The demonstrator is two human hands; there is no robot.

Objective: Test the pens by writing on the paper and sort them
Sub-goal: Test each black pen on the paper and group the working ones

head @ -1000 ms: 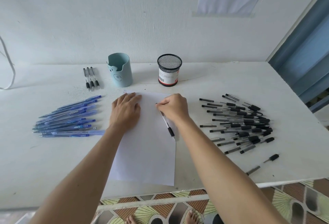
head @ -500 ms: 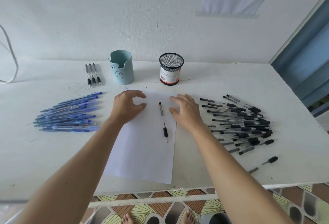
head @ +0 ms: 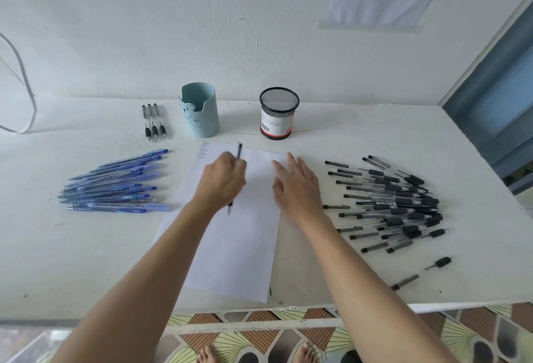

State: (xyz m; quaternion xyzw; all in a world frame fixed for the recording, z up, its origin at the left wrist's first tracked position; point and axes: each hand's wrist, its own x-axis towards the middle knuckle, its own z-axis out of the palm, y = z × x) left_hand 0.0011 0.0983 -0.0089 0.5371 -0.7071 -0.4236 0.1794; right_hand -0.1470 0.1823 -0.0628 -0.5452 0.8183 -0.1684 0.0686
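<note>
Five short handwritten lines sit in the top left corner of the paper [head: 236, 247], too small to read with certainty. The mesh cup [head: 278, 103] carries a white label [head: 276, 122] with a barcode; its print is illegible. White lettering on the blue pens [head: 115, 189] is blurred.

Home: patterned floor tiles [head: 261, 333], bare feet [head: 206, 355]
</note>
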